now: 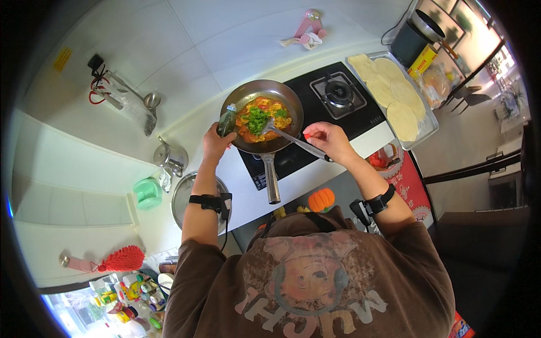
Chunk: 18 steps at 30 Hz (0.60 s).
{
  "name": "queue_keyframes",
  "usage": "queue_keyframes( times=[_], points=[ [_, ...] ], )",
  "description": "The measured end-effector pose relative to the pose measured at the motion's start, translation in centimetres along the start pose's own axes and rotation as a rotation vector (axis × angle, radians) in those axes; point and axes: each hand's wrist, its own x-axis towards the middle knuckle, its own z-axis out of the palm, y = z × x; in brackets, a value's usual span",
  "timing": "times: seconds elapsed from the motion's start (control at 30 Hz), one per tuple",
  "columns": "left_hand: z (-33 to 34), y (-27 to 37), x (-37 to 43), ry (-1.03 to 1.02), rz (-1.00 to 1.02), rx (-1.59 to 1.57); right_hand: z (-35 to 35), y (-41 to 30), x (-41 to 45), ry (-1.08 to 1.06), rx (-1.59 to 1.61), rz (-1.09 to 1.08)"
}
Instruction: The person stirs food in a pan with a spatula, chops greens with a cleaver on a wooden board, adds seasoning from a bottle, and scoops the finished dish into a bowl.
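My left hand [217, 143] grips a green bottle [227, 122], which leans over the left rim of a frying pan [291, 98]. In the pan lies cooked egg with red pieces [266, 102], topped with chopped green herbs [257, 121]. A metal spatula [291, 137] rests with its blade in the food, its handle running out past the right rim. Over that handle, my right hand [331, 141] pinches a small red cap [307, 136]. Whether the hand also touches the spatula handle, I cannot tell.
Right of the pan is a bare gas burner [339, 91], then a metal tray [431, 126] of flat dough rounds [401, 120]. A metal pot [162, 157], a green holder [147, 194] and a round lid [184, 190] stand left. The pan handle [271, 179] points towards me.
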Motion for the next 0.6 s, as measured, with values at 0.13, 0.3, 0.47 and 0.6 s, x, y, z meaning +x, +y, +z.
queue_keyframes(
  times=[0.13, 0.3, 0.47, 0.6],
  points=[
    [0.9, -0.6, -1.1, 0.036, -0.010, -0.092, 1.9, 0.0, 1.8, -0.001, 0.041, -0.037],
    [2.2, 0.8, -4.3, 0.018, 0.081, -0.209, 4.2, -2.4, 4.2, -0.063, 0.403, 0.081],
    [3.8, 3.0, -9.1, -0.019, 0.164, -0.119, 5.6, -4.0, 5.7, -0.143, 0.587, 0.103],
    [3.9, 4.1, -12.8, 0.053, 0.182, -0.083, 6.0, -6.3, 4.5, -0.292, 0.499, 0.050]
  ],
)
